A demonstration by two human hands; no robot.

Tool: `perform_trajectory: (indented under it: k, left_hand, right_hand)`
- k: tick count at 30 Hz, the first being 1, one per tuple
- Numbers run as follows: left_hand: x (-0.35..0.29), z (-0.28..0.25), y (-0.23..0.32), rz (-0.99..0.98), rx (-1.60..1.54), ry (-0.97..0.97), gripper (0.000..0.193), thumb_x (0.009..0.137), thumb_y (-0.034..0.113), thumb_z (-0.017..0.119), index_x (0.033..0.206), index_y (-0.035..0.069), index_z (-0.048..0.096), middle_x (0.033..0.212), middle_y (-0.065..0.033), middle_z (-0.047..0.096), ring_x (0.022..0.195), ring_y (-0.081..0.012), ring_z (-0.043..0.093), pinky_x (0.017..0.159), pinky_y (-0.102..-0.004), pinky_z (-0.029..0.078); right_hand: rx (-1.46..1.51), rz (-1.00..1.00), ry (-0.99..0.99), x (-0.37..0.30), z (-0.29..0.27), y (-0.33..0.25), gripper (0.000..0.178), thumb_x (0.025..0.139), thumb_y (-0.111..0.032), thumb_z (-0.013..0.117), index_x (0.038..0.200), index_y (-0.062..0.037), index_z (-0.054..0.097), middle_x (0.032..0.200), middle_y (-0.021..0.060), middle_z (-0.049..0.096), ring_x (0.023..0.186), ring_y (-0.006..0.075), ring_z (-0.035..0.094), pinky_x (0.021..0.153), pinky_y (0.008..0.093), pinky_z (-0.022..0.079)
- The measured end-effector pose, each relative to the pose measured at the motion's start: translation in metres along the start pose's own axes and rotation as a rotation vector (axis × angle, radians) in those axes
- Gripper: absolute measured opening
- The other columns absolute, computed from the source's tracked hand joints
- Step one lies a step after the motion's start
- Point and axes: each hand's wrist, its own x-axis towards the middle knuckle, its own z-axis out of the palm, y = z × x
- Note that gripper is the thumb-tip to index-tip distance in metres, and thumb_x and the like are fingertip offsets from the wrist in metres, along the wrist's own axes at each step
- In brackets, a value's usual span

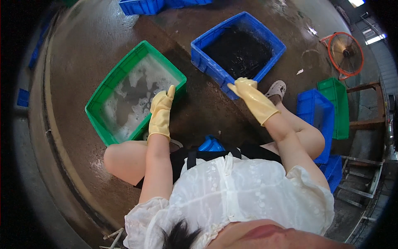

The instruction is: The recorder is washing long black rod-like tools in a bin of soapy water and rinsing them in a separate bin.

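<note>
Dark hair and a white embroidered blouse (232, 186) filled the bottom of the view at six o'clock, with bare knees spread to either side over a wet concrete floor (78, 50). At ten o'clock from the blouse, the left hand (161, 110), in a yellow rubber gloves, rested flat-fingered on the near corner of a green crate (108, 87) holding foamy water, gripping nothing. At one o'clock, the right hand (248, 93), also gloved, curled its fingers over the near rim of a blue crate (215, 68) filled with something dark. An orange floor fan (345, 52) stood at two o'clock, near stacked blue and green crates (327, 112).
</note>
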Motion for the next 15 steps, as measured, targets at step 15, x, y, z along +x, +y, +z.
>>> perform_trajectory:
  k: [15]
  left_hand:
    - [0.001, -0.008, 0.020, -0.191, -0.353, 0.103, 0.071, 0.097, 0.066, 0.042, 0.106, 0.003, 0.073, 0.115, -0.0243, 0.070, 0.112, -0.0423, 0.062, 0.096, -0.0482, 0.046]
  right_hand:
    - [0.661, -0.399, 0.182, 0.062, -0.013, 0.009, 0.048, 0.088, -0.051, 0.072, 0.103, -0.0053, 0.075, 0.102, 0.0159, 0.075, 0.099, 0.0316, 0.071, 0.090, 0.0423, 0.055]
